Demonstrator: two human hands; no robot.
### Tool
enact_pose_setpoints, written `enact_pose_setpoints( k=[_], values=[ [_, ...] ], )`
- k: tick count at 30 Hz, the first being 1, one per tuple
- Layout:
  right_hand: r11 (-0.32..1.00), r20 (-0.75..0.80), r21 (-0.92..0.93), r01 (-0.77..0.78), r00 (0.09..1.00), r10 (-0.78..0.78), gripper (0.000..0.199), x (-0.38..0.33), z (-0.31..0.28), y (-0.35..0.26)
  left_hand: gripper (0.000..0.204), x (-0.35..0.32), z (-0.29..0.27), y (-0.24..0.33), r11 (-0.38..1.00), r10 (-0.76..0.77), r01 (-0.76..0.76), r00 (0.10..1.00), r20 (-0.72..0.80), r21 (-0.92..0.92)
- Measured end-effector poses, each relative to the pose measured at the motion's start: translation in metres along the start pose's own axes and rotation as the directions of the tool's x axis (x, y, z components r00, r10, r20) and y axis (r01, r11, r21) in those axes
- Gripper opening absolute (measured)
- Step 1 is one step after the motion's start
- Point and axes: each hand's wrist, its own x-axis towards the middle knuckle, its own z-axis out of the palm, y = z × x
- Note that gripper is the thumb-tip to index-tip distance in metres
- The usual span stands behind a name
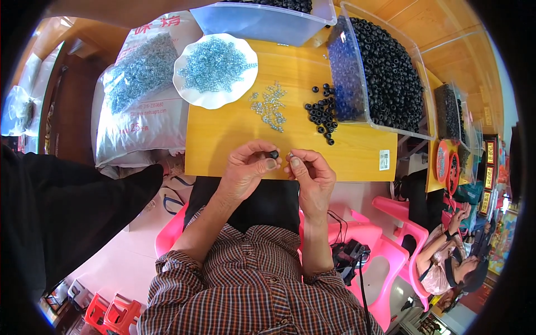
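My left hand pinches a small round black piece between thumb and fingers, over the near edge of the yellow table. Close beside it, my right hand has thumb and forefinger pressed together on a tiny clear, silvery piece, partly hidden by the fingertips. The two pieces are a little apart. Beyond my hands lies a loose scatter of small clear pieces. To its right is a small heap of hollow black pieces, of the same kind as the one in my left hand.
A white scalloped plate bears many clear pieces. Clear plastic bins of black pieces stand at the right and back. A large white sack carries a bag of clear pieces. Pink chairs and another person are right.
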Motion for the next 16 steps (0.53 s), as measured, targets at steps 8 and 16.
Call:
enact_pose_setpoints(
  k=[8,16],
  values=[
    [0.999,0.021,0.031,-0.028,0.999,0.027,0.016,-0.002,0.000,-0.001,0.028,-0.001,0.001,-0.005,0.996,0.025,-0.023,1.000,-0.014,0.091],
    [0.990,0.050,0.140,0.002,0.999,-0.009,0.013,-0.005,0.002,-0.007,0.031,-0.002,-0.003,-0.010,0.982,-0.063,0.074,0.996,0.068,-0.174]
  ],
)
